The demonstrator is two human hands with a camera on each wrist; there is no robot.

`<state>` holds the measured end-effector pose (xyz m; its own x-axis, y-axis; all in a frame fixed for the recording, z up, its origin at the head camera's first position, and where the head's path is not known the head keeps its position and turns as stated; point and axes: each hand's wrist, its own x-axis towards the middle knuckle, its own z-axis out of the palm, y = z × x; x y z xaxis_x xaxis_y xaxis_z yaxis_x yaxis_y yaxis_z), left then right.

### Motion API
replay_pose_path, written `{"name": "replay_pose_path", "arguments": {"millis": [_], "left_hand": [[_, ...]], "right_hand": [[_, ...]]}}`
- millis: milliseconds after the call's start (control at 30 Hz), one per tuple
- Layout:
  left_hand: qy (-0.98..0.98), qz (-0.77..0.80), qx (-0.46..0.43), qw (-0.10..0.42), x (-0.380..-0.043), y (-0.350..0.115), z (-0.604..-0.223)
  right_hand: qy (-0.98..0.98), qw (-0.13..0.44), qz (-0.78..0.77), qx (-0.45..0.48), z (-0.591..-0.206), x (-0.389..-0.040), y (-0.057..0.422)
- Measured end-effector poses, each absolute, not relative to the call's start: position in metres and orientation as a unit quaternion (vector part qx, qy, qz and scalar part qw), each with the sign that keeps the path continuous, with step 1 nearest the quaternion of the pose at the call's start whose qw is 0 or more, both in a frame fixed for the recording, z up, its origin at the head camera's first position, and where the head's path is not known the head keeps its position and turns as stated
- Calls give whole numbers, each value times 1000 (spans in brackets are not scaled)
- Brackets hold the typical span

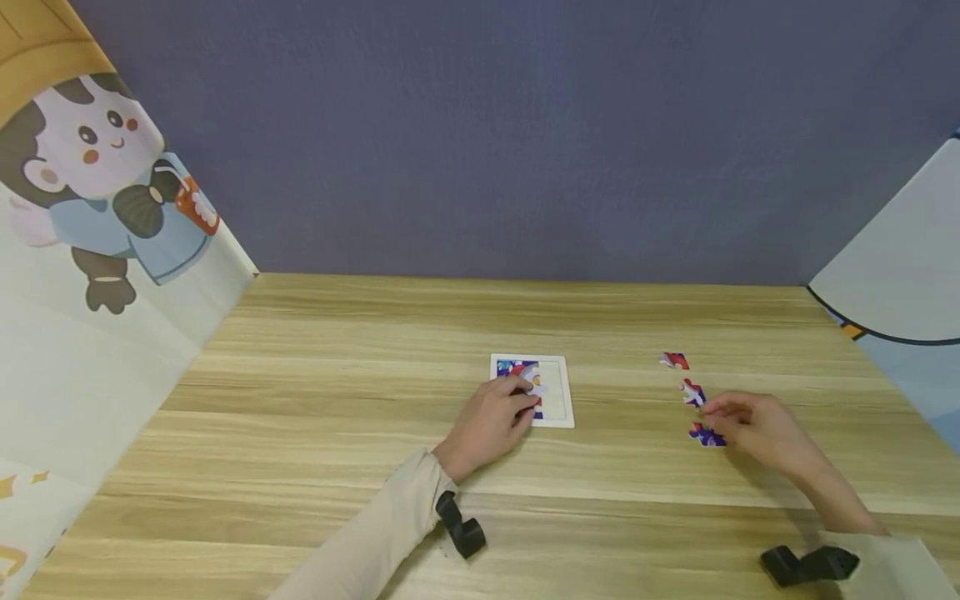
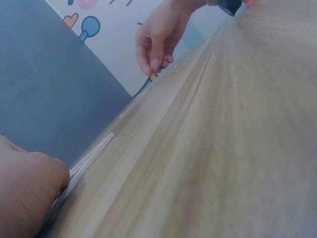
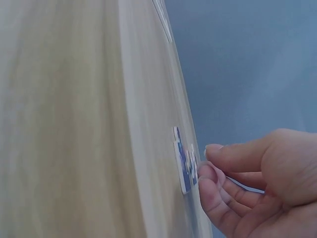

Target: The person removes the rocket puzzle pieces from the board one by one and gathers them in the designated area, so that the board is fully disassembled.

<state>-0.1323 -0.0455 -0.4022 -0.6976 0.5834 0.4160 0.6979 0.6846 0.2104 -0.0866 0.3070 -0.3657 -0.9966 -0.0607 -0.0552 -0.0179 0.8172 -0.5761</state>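
While resting relaxed left hand [image 1: 487, 421] on jigsaw tray [image 1: 556, 400], presumably for steadiness, poises loosely curled, seemingly empty right hand [image 1: 761, 429] by jigsaw pieces [image 1: 693, 394]. Has these spaced, probably for easy picking.

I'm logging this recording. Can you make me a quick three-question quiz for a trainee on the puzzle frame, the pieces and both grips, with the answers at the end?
1. In the head view, which side inside the frame is mostly bare?
a) left
b) right
2. True or false: the left grip is over the frame.
3. Where is the right grip?

Key:
1. b
2. True; it hides part of the fitted pieces.
3. By the loose pieces, to the right of the frame.
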Motion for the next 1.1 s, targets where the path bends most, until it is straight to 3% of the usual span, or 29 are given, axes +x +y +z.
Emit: {"name": "replay_pose_path", "arguments": {"millis": [433, 1100], "left_hand": [[-905, -176, -353, 161, -132, -46, -403], [-905, -176, -355, 158, -132, -46, -402]], "right_hand": [[938, -7, -336, -85, -367, -95, 292], [923, 20, -358, -140, -360, -111, 253]]}}
